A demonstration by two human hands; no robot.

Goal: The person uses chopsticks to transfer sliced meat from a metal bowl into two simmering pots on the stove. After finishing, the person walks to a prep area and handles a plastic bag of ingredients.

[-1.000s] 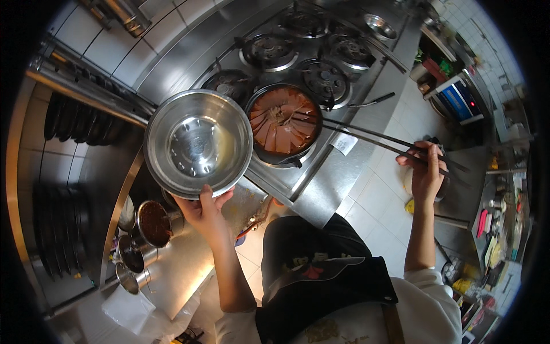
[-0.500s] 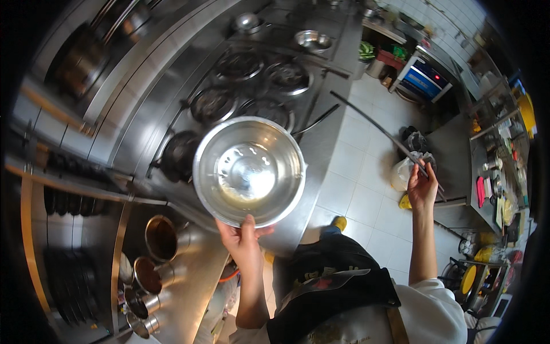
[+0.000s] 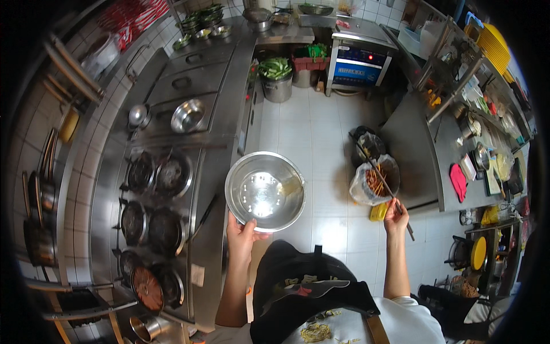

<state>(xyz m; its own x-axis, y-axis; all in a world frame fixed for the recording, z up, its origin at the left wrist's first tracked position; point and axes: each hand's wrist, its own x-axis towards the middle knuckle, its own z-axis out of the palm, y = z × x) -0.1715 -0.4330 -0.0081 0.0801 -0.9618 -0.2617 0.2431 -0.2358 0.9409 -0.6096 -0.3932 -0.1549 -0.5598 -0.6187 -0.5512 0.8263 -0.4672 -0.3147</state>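
My left hand grips the near rim of a wide steel bowl, thumb over the edge and fingers underneath. A little yellowish liquid pools at the right side of its shiny inside, and the bowl is slightly tilted. In my right hand are long dark chopsticks, pinched near one end. Their far part points up and left, over a bin lined with a clear bag that holds reddish scraps and sticks. Whether there are one or two chopsticks is hard to make out.
A steel range with several black burners runs along the left, with a smaller steel bowl farther back. To the right, a steel counter carries a pink cloth. A pot of green vegetables stands ahead; another person is at lower right.
My view has swung right, away from the burners. The bowl is now over the tiled floor beside the range, its liquid gathered at the right side. The chopsticks now point more steeply upward.
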